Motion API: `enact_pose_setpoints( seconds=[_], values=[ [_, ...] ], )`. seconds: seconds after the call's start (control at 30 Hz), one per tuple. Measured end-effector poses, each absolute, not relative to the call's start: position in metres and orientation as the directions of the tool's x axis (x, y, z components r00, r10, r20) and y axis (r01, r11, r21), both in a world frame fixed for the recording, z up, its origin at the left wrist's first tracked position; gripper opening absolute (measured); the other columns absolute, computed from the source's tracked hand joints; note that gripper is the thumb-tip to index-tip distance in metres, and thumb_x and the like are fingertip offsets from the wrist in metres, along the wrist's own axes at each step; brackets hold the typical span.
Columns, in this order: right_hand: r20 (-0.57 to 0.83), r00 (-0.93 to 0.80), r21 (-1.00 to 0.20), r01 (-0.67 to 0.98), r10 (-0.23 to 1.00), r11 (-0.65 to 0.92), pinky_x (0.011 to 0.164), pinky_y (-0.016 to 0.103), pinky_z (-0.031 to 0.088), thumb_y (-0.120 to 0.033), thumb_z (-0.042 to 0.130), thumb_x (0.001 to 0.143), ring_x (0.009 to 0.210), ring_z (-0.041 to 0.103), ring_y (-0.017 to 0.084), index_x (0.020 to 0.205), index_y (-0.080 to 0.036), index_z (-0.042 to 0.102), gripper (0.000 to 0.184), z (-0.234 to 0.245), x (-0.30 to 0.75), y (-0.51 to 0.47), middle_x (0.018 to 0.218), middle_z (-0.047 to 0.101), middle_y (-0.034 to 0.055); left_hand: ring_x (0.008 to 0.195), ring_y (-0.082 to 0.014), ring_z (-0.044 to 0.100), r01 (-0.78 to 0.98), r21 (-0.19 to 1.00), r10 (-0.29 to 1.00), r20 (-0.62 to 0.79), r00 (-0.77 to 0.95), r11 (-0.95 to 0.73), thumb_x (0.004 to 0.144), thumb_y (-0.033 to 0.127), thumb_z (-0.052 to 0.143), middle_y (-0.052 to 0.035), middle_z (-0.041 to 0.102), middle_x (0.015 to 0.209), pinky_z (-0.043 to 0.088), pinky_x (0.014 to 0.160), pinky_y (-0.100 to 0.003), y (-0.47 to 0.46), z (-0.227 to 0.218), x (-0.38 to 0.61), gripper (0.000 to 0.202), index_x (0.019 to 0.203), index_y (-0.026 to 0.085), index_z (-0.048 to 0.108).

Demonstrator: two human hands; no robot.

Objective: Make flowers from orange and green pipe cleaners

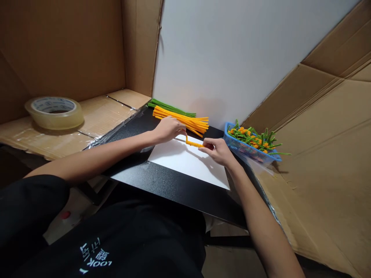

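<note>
Above a white sheet of paper (188, 160), an orange pipe cleaner (194, 144) is wound in a tight coil along a thin rod (180, 139). My left hand (169, 129) is closed at the coil's left end, where a short length of the pipe cleaner rises to the fingertips. My right hand (218, 150) pinches the coil's right end between thumb and fingers, which hide that end. Just behind my left hand lies a bundle of orange pipe cleaners (191, 122). A green bundle (171, 107) lies beyond it.
A blue basket (246, 148) of green and orange pipe-cleaner pieces stands right of the black table (162, 181). At the left, a roll of clear tape (56, 112) rests on cardboard. Cardboard walls (63, 46) flank the table, with a white panel (226, 58) at the back.
</note>
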State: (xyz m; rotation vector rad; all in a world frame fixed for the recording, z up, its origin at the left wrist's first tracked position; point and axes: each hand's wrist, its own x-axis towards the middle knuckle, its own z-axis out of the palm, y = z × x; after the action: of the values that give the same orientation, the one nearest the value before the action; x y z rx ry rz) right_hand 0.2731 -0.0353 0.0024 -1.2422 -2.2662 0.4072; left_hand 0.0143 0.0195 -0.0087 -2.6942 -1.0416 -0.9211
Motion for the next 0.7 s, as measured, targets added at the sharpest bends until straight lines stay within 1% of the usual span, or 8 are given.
enact_pose_setpoints(
  seconds=[0.07,0.13,0.27,0.4,0.47,0.57,0.63,0.7],
  values=[
    [0.276,-0.46,-0.57,0.629,0.844,0.529,0.057,0.028,0.027,-0.048,0.071,0.081,0.057,0.036,0.011,0.062,-0.02,0.054,0.038,0.002,0.275,-0.034,0.057,0.043,-0.0052,0.067,-0.0131,0.063,0.602,0.29,0.653,0.507,0.562,-0.744,0.093,0.03,0.064,-0.0031,0.076,0.075,0.036,0.061,-0.026,0.027,-0.008,0.009,0.019,0.09,0.021,0.08],
    [0.269,-0.458,-0.635,0.577,0.847,0.514,0.058,0.028,0.027,-0.051,0.074,0.079,0.058,0.036,0.011,0.062,-0.019,0.056,0.039,0.002,0.276,-0.033,0.057,0.043,-0.0053,0.06,-0.0107,0.059,0.528,0.435,0.684,0.439,0.583,-0.729,0.092,0.033,0.064,-0.0028,0.074,0.07,0.035,0.058,-0.024,0.034,-0.009,0.005,0.022,0.092,0.019,0.081],
    [0.244,-0.444,-0.724,0.508,0.862,0.466,0.057,0.028,0.027,-0.053,0.078,0.075,0.058,0.035,0.011,0.062,-0.019,0.06,0.041,0.004,0.276,-0.034,0.057,0.043,-0.0054,0.06,-0.0091,0.056,0.366,0.604,0.651,0.356,0.671,-0.708,0.088,0.039,0.067,-0.0034,0.072,0.07,0.036,0.058,-0.022,0.045,-0.011,0.0,0.027,0.089,0.016,0.08],
    [0.199,-0.449,-0.807,0.429,0.871,0.405,0.056,0.028,0.027,-0.053,0.082,0.071,0.058,0.037,0.011,0.064,-0.019,0.062,0.04,0.004,0.273,-0.037,0.058,0.045,-0.0052,0.06,-0.0095,0.056,0.261,0.752,0.61,0.229,0.758,-0.606,0.086,0.045,0.067,-0.0042,0.072,0.069,0.034,0.056,-0.021,0.046,-0.014,0.0,0.032,0.087,0.015,0.08],
    [0.213,-0.418,-0.84,0.384,0.883,0.384,0.056,0.028,0.027,-0.051,0.084,0.069,0.058,0.038,0.011,0.064,-0.019,0.062,0.039,0.003,0.271,-0.037,0.059,0.049,-0.0045,0.058,-0.0095,0.054,0.231,0.777,0.611,0.237,0.755,-0.586,0.089,0.046,0.065,-0.0048,0.072,0.068,0.033,0.055,-0.021,0.043,-0.015,0.002,0.036,0.085,0.013,0.079],
    [0.309,-0.289,-0.871,0.296,0.906,0.391,0.055,0.027,0.027,-0.048,0.085,0.068,0.056,0.038,0.01,0.063,-0.019,0.06,0.038,-0.001,0.269,-0.033,0.057,0.05,-0.0046,0.059,-0.0098,0.055,0.246,0.74,0.65,0.321,0.689,-0.626,0.094,0.042,0.058,-0.0055,0.071,0.067,0.035,0.057,-0.021,0.036,-0.018,0.009,0.037,0.086,0.012,0.078],
    [0.369,-0.178,-0.875,0.265,0.912,0.405,0.054,0.027,0.026,-0.048,0.085,0.068,0.054,0.036,0.01,0.062,-0.02,0.058,0.04,-0.003,0.268,-0.029,0.054,0.047,-0.0054,0.058,-0.0098,0.055,0.327,0.674,0.677,0.353,0.646,-0.663,0.099,0.038,0.053,-0.0044,0.07,0.064,0.036,0.059,-0.022,0.03,-0.02,0.014,0.036,0.09,0.012,0.077],
    [0.394,-0.086,-0.864,0.306,0.915,0.4,0.052,0.027,0.024,-0.051,0.083,0.068,0.052,0.034,0.01,0.06,-0.02,0.055,0.042,-0.005,0.268,-0.026,0.052,0.044,-0.0059,0.056,-0.0104,0.055,0.471,0.551,0.706,0.359,0.611,-0.688,0.101,0.036,0.051,-0.0036,0.069,0.063,0.036,0.059,-0.022,0.022,-0.022,0.019,0.035,0.093,0.013,0.076]
  ],
)
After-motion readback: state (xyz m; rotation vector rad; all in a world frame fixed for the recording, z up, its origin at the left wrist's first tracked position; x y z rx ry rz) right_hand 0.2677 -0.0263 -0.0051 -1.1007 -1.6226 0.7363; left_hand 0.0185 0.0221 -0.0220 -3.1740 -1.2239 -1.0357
